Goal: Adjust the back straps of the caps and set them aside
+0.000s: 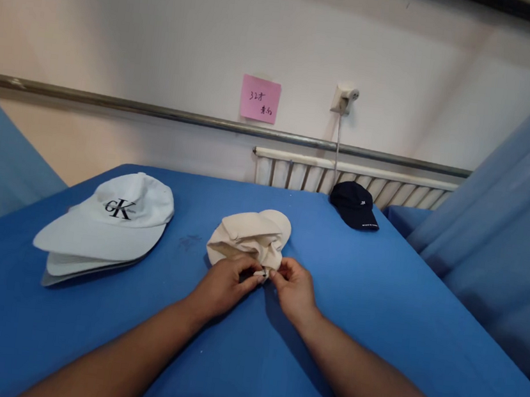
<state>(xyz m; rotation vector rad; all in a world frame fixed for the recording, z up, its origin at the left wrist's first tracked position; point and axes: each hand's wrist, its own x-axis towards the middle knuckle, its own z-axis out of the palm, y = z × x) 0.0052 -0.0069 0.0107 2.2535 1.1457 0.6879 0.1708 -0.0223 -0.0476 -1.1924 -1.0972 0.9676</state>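
Observation:
A cream baseball cap (251, 232) lies crumpled on the blue table, its brim pointing away from me toward the wall. My left hand (228, 281) pinches the cap's back strap between thumb and fingers. Close beside it, my right hand (295, 289) grips the same strap from the right side. A small dark spot, perhaps the buckle, shows between my fingertips; its details are too small to make out.
A stack of caps (112, 218), the top one white with black letters, stands at left. At the far right edge sits a navy cap (354, 203). Behind the blue table (235, 362) are a radiator (297, 173) and a wall; a blue curtain (523, 224) hangs at right.

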